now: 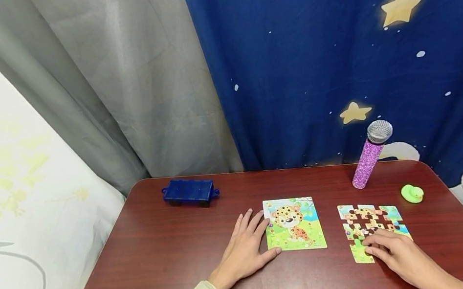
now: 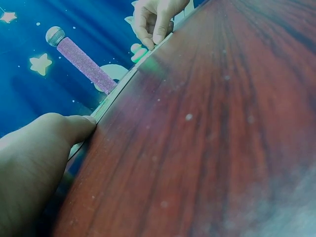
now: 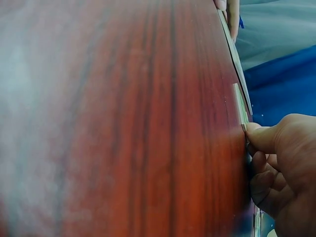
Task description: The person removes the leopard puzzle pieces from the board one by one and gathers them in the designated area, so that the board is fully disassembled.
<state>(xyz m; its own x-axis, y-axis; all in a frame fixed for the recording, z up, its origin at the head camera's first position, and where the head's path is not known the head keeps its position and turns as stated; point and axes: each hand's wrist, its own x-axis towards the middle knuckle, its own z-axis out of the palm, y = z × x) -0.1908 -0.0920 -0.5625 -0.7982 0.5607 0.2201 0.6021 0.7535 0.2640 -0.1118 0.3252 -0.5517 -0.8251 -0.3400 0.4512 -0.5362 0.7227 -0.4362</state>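
Observation:
My left hand [image 1: 246, 248] lies with spread fingers at the left edge of a square leopard puzzle board [image 1: 295, 234], its fingertips and thumb right at the border. The board shows a spotted cartoon leopard on green and blue. At the right, my right hand [image 1: 395, 252] bends over a group of loose jigsaw pieces [image 1: 345, 211]. Its thumb and curled fingers pinch at the inner edge of a green corner puzzle piece [image 1: 362, 255]. In the right wrist view the thumb [image 3: 264, 137] meets the end of a thin piece [image 3: 240, 103]. The hand hides the lower right pieces.
Behind the pieces a purple glitter microphone [image 1: 367, 163] stands tilted. A green toy duck [image 1: 412, 193] sits to its right. A dark blue toy wagon [image 1: 189, 191] is at the back left of the brown table [image 1: 143, 275]. Grey and blue curtains [image 1: 290, 57] hang behind.

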